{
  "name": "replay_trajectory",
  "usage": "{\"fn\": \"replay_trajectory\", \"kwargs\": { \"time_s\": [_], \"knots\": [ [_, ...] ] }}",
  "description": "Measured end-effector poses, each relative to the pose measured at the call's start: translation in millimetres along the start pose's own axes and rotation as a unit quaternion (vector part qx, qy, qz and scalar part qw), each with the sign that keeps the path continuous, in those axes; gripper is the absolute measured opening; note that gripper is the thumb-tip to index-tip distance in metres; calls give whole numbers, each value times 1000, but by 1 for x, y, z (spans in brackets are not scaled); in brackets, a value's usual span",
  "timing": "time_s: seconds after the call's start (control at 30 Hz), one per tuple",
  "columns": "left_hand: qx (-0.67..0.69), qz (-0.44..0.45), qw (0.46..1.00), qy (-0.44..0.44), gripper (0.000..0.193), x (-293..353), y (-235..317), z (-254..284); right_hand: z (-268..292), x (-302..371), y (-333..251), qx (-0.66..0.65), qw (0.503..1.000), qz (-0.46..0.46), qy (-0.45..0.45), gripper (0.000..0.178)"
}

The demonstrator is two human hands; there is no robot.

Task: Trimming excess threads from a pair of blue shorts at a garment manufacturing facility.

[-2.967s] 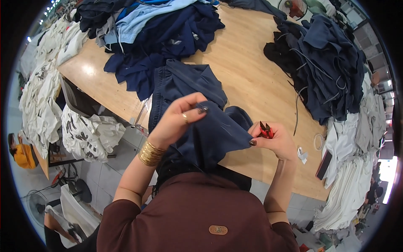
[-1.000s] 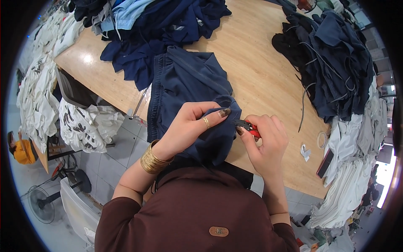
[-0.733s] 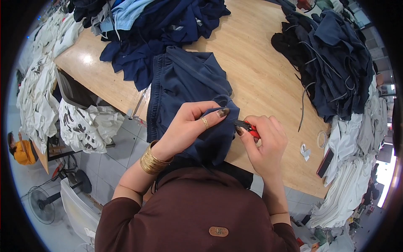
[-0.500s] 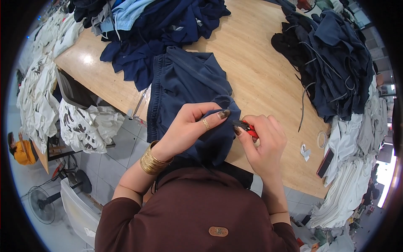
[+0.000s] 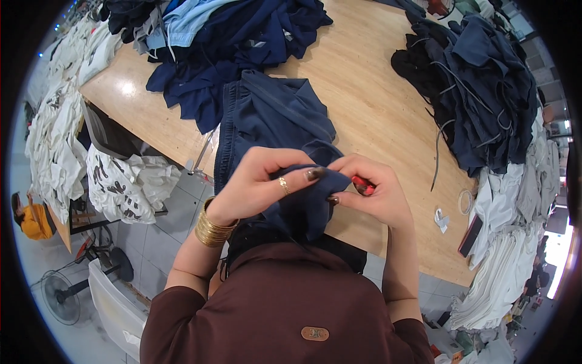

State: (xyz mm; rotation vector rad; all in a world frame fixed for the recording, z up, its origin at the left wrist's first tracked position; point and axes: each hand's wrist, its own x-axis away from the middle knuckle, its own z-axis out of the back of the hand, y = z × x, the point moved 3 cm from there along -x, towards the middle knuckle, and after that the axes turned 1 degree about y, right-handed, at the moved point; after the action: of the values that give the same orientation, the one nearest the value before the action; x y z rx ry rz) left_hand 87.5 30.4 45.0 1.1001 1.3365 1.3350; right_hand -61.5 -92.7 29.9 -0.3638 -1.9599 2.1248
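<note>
Navy shorts point(image 5: 279, 115) with a gathered elastic waistband lie on the table's near edge, their close end lifted in my hands. My left hand point(image 5: 267, 182) pinches the raised fabric between thumb and fingers, a gold ring and bangles on that side. Tucked in the palm of my right hand point(image 5: 379, 188) are small thread snips with red handles point(image 5: 364, 185); their blades are hidden. The right thumb and fingertips also touch the edge of the lifted fabric, close beside the left hand.
The wooden table point(image 5: 376, 91) carries a heap of navy and light blue garments point(image 5: 242, 36) at the far left. A dark pile with loose drawstrings point(image 5: 479, 91) lies at the right. White garments point(image 5: 130, 182) hang at the left, near a fan point(image 5: 60, 295).
My right hand has come in to the fabric, and the snips have turned back into its palm. The left hand has shifted slightly left, with the cloth stretched out between both hands.
</note>
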Motion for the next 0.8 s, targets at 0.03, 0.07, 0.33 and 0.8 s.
{"fn": "replay_trajectory", "kwargs": {
  "time_s": [0.03, 0.07, 0.33, 0.8],
  "knots": [
    [-60, -35, 997, 46, 13, 2, -4, 9, 0, 1, -4, 10, 998, -43, 50, 19],
    [-119, -68, 986, 92, 12, 2, -10, 16, -1, 1, -10, 22, 991, -87, 100, 19],
    [303, 166, 938, -16, 32, 10, -44, -31, -17, 8, -4, 398, 865, 205, 227, 30],
    [369, 233, 899, -34, 24, -12, -78, -43, -21, 37, -11, 496, 851, 148, 89, 32]
  ]
}}
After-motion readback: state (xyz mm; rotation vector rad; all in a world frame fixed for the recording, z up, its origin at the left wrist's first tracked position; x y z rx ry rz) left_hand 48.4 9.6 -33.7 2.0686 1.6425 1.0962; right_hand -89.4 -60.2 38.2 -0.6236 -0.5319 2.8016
